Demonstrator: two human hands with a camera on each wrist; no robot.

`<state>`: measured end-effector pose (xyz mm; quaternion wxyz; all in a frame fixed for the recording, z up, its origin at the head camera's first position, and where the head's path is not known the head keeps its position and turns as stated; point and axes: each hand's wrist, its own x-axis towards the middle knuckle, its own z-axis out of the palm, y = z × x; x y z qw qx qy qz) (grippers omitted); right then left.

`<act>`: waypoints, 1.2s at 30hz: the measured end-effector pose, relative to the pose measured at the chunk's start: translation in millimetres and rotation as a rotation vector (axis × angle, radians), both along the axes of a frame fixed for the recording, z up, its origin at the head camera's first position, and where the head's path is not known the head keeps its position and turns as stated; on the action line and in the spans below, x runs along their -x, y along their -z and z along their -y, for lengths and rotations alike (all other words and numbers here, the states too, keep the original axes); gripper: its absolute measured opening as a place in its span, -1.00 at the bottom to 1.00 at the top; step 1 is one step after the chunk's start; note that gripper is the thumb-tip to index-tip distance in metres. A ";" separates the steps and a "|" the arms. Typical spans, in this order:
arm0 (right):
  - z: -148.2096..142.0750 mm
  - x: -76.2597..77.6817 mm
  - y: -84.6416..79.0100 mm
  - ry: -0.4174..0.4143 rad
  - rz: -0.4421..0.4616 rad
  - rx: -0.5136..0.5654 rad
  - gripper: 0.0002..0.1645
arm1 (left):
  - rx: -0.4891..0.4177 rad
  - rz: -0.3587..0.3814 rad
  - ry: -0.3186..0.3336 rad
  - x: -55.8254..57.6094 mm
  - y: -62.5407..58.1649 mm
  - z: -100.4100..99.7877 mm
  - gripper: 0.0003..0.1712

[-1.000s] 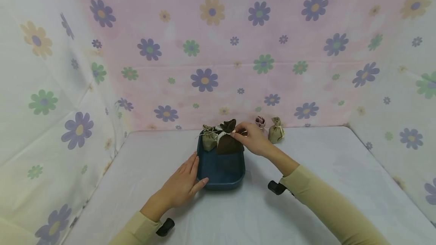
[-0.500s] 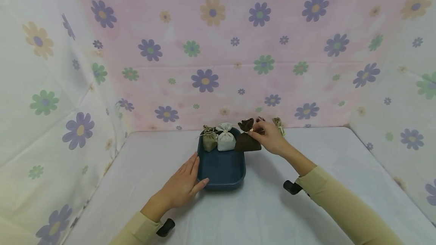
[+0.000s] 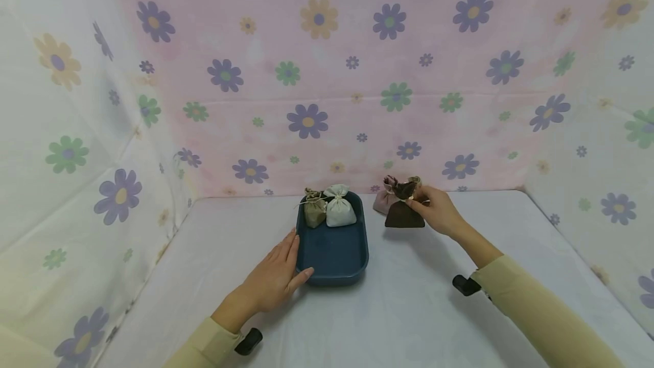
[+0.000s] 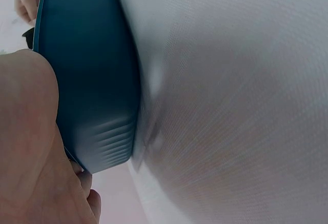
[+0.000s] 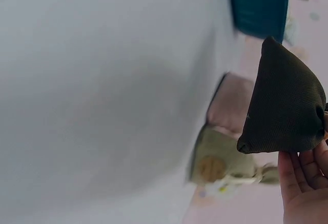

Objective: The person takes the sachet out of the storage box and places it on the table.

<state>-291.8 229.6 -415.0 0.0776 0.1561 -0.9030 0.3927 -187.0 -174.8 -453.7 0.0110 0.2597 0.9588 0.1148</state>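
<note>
My right hand (image 3: 436,209) pinches a dark brown drawstring pouch (image 3: 405,214) by its gathered neck, holding it above the table to the right of a blue tray (image 3: 334,274). In the right wrist view the brown pouch (image 5: 287,101) hangs clear of the table. My left hand (image 3: 273,271) rests along the tray's left side, fingers straight, thumb at the rim. Inside the tray's far end, an olive pouch (image 3: 314,213) and a white pouch (image 3: 340,210) stand side by side. A pink pouch (image 3: 383,202) stands behind the brown one, partly hidden.
Another olive pouch (image 5: 223,155) stands beside the pink one, mostly hidden behind my right hand in the head view. White cloth covers the table (image 3: 383,322). Flower-printed curtains (image 3: 327,72) enclose the back and both sides.
My right hand has carried the brown pouch rightward, from over the tray's far end to the table beside it. The white pouch came into full view. My left hand has stayed put.
</note>
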 end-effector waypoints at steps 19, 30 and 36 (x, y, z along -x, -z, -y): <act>-23.5 11.0 31.2 0.113 0.002 -0.017 -0.75 | 0.007 -0.008 -0.003 0.6 0.6 0.4 0.03; -31.7 10.6 40.2 0.110 0.063 -0.042 -0.63 | 0.014 0.006 -0.008 0.2 0.7 0.5 0.04; -38.9 5.8 39.1 0.099 0.060 -0.054 -0.52 | 0.021 0.000 -0.005 0.2 0.9 0.6 0.04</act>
